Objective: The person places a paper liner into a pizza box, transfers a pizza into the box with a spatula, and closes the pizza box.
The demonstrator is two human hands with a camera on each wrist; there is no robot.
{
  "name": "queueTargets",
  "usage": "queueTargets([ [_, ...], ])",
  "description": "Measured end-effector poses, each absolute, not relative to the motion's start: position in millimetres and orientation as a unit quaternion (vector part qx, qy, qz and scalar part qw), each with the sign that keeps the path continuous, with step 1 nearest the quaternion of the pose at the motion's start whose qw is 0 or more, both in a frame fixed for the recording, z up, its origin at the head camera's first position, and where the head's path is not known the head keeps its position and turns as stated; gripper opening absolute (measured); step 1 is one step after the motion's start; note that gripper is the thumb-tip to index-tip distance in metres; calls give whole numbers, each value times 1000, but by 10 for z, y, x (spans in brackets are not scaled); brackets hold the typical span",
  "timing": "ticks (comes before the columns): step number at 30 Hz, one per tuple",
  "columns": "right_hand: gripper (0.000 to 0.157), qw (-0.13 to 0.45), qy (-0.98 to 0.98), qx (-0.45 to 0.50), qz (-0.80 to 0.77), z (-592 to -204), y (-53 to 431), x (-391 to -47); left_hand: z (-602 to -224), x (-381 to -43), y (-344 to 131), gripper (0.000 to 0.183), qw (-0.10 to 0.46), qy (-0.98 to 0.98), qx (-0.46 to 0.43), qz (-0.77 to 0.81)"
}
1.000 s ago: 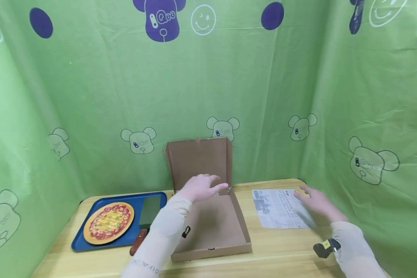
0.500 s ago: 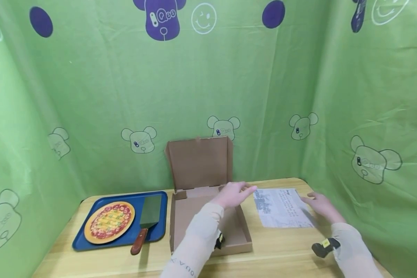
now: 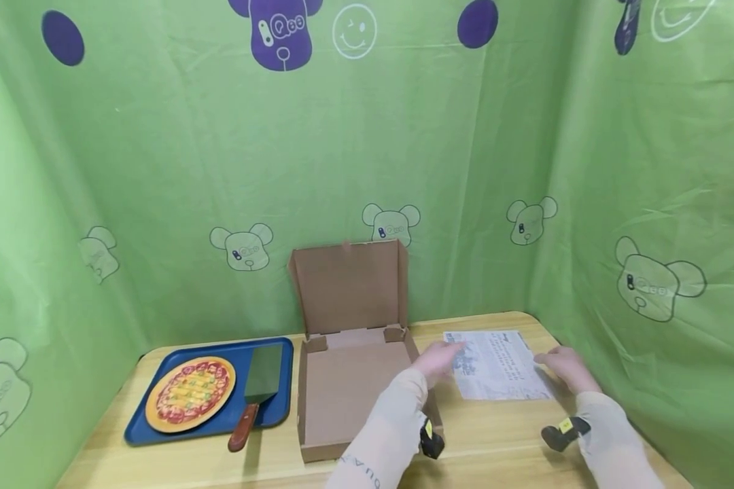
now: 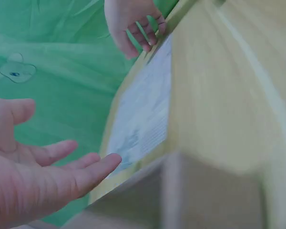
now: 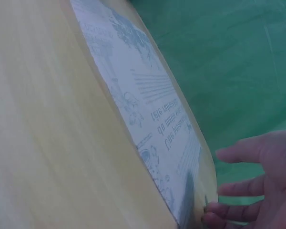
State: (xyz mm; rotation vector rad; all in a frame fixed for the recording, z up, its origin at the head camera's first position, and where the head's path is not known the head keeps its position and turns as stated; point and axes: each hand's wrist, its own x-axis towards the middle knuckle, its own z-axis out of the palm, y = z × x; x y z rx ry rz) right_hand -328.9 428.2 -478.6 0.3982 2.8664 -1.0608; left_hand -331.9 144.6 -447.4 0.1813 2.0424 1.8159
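"Are the bare left hand (image 3: pixel 440 360) and bare right hand (image 3: pixel 564 365) gripping anything?"

"Neither, it seems. The left's fingers stretch out, spread apart; the right's are loosely bent."

"And the thin white paper sheet with blue-grey print (image 3: pixel 498 370)?"

"Flat on the pale wooden table (image 3: pixel 495 445), between them. Left fingers reach over its left edge, though I can't tell if they touch; the right hand is just beside the right edge."

"Count things for me."

"Two hands, one sheet. Left of it, one brown cardboard box (image 3: pixel 351 390), lid raised. Left again, one blue rectangular tray (image 3: pixel 275 413) bearing one round pizza with a tan crust (image 3: pixel 191 395) and one broad-bladed spatula (image 3: pixel 261 377), its reddish-brown wooden handle over the front rim."

"Do the views differ?"

"The left wrist view gives the left palm, which the head view hides. The right wrist view brings out the print's lines, upside down. Only the head view has the tray and, farthest back, purple shapes on the green cloth curtain (image 3: pixel 342 142)."
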Motion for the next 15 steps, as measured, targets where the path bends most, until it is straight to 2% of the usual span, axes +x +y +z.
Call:
queueTargets([
  [3,74,44,941,128,-311,-4763,4230,-3296,-4521,-3273,1480,44,206,720,25,662],
  [7,83,65,952,128,-269,-4738,4139,-3295,-4534,-3207,1476,52,204,704,-10,680],
  [9,81,70,955,129,-259,-4727,4105,-3296,-4526,-3184,1482,54,202,698,-18,687],
  [15,55,78,957,133,-245,-4713,4035,-3324,-4595,-3204,1547,61,199,693,-41,692],
])
